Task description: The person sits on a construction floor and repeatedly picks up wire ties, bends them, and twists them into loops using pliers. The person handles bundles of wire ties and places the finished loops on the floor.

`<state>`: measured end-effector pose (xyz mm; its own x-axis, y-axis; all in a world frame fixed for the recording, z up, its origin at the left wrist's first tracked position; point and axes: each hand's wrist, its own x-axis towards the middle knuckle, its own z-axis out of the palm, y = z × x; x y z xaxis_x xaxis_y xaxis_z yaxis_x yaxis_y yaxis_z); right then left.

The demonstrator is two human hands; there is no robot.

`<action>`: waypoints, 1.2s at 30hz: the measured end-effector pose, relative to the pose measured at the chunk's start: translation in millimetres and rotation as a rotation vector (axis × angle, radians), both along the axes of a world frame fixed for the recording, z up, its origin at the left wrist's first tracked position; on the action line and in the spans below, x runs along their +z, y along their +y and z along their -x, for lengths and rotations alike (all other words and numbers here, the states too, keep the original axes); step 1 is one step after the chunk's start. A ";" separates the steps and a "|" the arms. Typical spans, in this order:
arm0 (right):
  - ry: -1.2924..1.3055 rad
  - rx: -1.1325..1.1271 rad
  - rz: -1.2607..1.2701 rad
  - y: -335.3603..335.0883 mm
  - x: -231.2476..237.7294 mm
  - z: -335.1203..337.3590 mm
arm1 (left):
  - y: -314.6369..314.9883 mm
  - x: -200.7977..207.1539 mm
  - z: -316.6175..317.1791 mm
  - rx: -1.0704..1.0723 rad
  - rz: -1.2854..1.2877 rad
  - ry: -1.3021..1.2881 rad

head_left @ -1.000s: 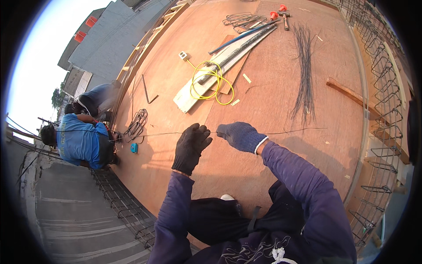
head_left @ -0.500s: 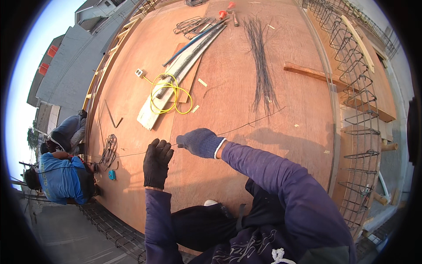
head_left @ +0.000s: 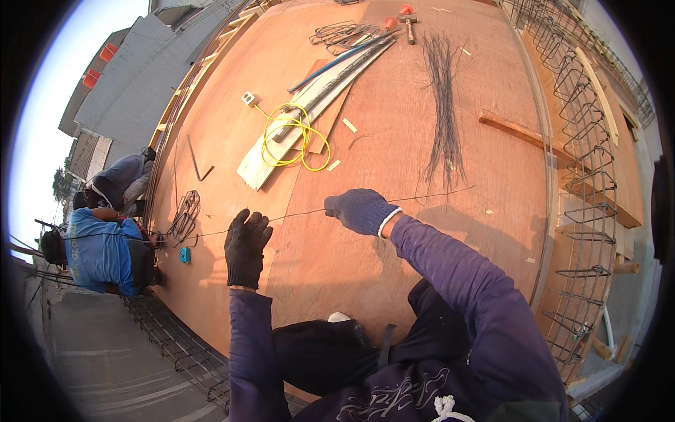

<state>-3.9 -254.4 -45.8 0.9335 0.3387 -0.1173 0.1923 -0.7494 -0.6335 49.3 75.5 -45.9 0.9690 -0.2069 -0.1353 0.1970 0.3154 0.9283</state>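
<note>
My right hand (head_left: 360,211), in a blue-grey knitted glove with a white cuff, is closed on a thin dark wire (head_left: 299,213). The wire's tail trails off to the right past that hand, and its other side stretches left toward two people at the board's edge. In a black glove, my left hand (head_left: 246,250) is raised beside the wire with its fingers extended and slightly apart. The wire crosses at this hand; whether it touches the palm is hidden. Beyond my right hand lies a loose bundle of dark thin wires (head_left: 443,112).
Plywood decking (head_left: 316,260) spans beneath me. On it lie a yellow cord (head_left: 302,137), a pale plank (head_left: 264,165), a hammer (head_left: 410,29), a teal tape measure (head_left: 184,254) and bent rebar ties (head_left: 186,214). A rebar cage (head_left: 583,176) runs along the right; two people crouch at left.
My hands have moved farther apart, the right one going rightward with the wire, so more wire shows between them. The whole view has shifted a little.
</note>
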 end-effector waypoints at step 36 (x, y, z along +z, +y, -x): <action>-0.036 -0.456 -0.095 -71.7 -162.8 358.2 | -247.5 17.8 -50.4 -0.418 -0.242 0.174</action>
